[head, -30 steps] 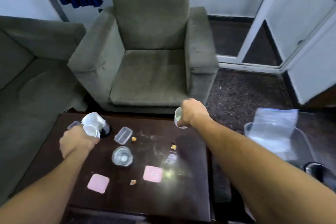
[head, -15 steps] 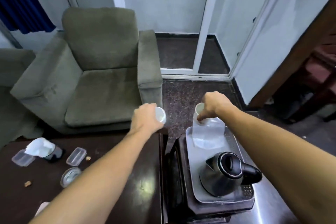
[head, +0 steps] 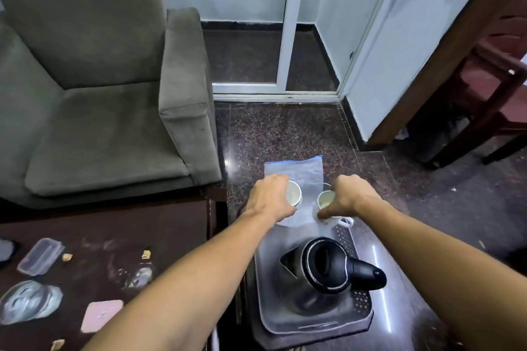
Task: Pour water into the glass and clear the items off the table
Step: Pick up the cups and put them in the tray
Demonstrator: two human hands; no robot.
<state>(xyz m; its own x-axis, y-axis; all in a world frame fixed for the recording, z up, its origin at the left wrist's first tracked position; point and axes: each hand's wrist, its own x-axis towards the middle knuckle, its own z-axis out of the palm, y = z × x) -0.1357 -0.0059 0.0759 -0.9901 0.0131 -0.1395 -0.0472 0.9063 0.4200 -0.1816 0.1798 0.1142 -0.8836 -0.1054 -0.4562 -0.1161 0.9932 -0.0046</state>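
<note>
My left hand (head: 269,198) grips a white cup (head: 294,193) over the far end of a grey tray (head: 358,319). Just to its right, my right hand (head: 349,198) holds a second white cup (head: 326,199) down by the tray's far edge, beside a clear plastic bag (head: 302,172) that stands there. A black kettle (head: 325,273) sits in the middle of the tray. On the dark table (head: 159,236) at left lie a glass (head: 28,300), a clear plastic box (head: 40,255), a pink coaster (head: 101,315) and several crumbs.
A green armchair (head: 94,80) stands behind the table at left. The tray rests on a dark stand to the right of the table. A white door frame (head: 285,23) and a wooden chair (head: 484,88) are further back, with speckled floor between.
I have turned right, away from the table towards the tray. Both hands carried their cups over, and the left one has now joined the right at the tray's far end.
</note>
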